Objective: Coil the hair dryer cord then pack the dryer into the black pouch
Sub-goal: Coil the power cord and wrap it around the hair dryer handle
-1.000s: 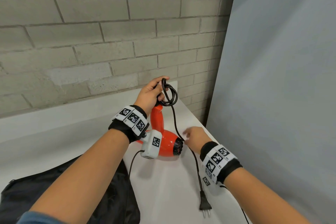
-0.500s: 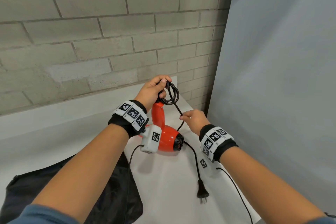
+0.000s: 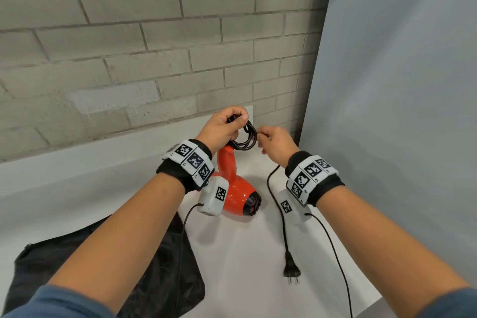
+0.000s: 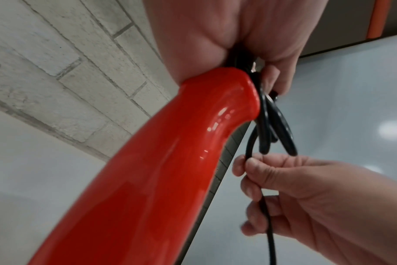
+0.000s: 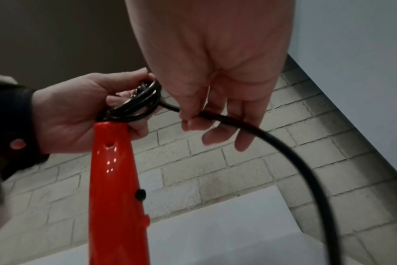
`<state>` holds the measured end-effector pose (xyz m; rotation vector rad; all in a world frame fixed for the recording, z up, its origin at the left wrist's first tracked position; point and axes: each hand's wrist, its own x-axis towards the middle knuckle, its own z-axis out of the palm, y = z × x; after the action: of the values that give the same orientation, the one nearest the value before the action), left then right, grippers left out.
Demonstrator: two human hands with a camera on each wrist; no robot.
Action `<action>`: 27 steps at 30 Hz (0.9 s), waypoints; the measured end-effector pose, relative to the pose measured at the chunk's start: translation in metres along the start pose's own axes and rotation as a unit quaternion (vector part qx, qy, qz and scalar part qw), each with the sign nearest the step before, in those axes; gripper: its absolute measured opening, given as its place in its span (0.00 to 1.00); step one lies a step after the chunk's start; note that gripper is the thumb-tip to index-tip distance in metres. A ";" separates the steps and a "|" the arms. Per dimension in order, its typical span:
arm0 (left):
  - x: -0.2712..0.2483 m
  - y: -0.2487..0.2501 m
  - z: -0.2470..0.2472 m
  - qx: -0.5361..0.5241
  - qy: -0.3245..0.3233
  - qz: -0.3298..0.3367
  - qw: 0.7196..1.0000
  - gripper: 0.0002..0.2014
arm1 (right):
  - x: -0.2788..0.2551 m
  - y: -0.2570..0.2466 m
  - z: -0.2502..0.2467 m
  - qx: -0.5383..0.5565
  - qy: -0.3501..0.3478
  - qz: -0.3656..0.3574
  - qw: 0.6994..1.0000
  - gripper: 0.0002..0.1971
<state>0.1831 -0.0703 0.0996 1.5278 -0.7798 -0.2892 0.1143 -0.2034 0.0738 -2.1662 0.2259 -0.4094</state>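
The red hair dryer (image 3: 233, 188) stands on the white table (image 3: 240, 253), barrel down and handle (image 4: 147, 170) (image 5: 116, 179) up. My left hand (image 3: 222, 128) grips several loops of the black cord (image 3: 245, 138) (image 4: 274, 129) (image 5: 136, 105) at the handle's top end. My right hand (image 3: 273, 142) (image 4: 283, 193) (image 5: 206, 111) pinches the loose cord just right of the coil. From there the cord (image 3: 281, 212) trails down to the plug (image 3: 291, 270) lying on the table. The black pouch (image 3: 144, 273) lies flat at lower left, partly under my left forearm.
A grey brick wall (image 3: 129, 46) runs behind the table. A pale grey panel (image 3: 400, 85) closes off the right side, close to my right hand. The table's right front edge (image 3: 387, 297) is near the plug. Thin wrist-camera cables (image 3: 335, 261) hang from both wrists.
My right hand rose from the table, pinching the cord, and came up beside the coil in my left hand. The plug slid farther onto the table. The coil has gained a loop.
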 end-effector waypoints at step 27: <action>-0.001 -0.004 -0.001 0.073 0.033 -0.037 0.996 0.08 | -0.021 0.024 -0.021 -0.037 -0.011 0.035 0.999 0.08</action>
<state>0.1840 -0.0694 0.0955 1.6981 -0.7057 -0.2399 0.0871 -0.2269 0.0620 -2.2281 0.3071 -0.3415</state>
